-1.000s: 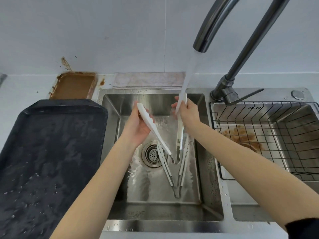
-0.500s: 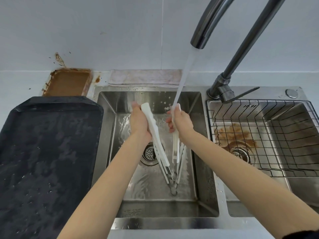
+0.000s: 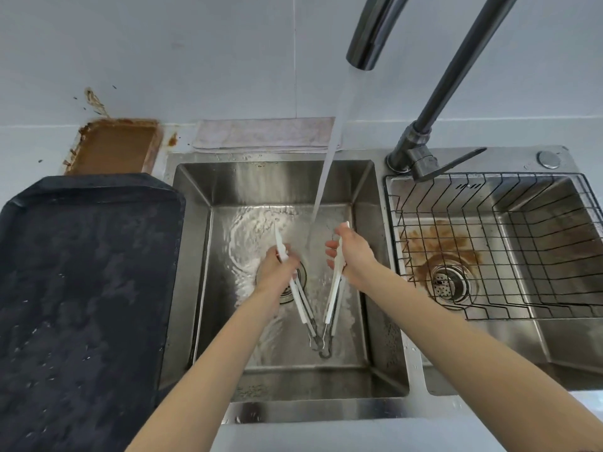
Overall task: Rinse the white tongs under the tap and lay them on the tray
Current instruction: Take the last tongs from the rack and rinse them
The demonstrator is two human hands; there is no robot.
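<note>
The white tongs [image 3: 333, 300] hang spread in a V inside the left sink basin [image 3: 195, 256], hinge end pointing toward me. My left hand [image 3: 277, 265] grips the left arm of the tongs and my right hand [image 3: 354, 256] grips the right arm. Water pours from the dark tap spout [image 3: 368, 34] and falls between the two arms, just beside my right hand. The dark, wet tray [image 3: 85, 288] lies on the counter left of the sink.
A wire rack [image 3: 489, 249] fills the right basin, which has brown stains around its drain. The tap lever [image 3: 456, 164] sits behind it. A stained brown dish [image 3: 114, 145] and a folded cloth [image 3: 267, 133] lie behind the sink.
My hands have dropped lower into the basin and pulled the tongs' arms wider apart. The water stream now falls between the arms rather than on the right one.
</note>
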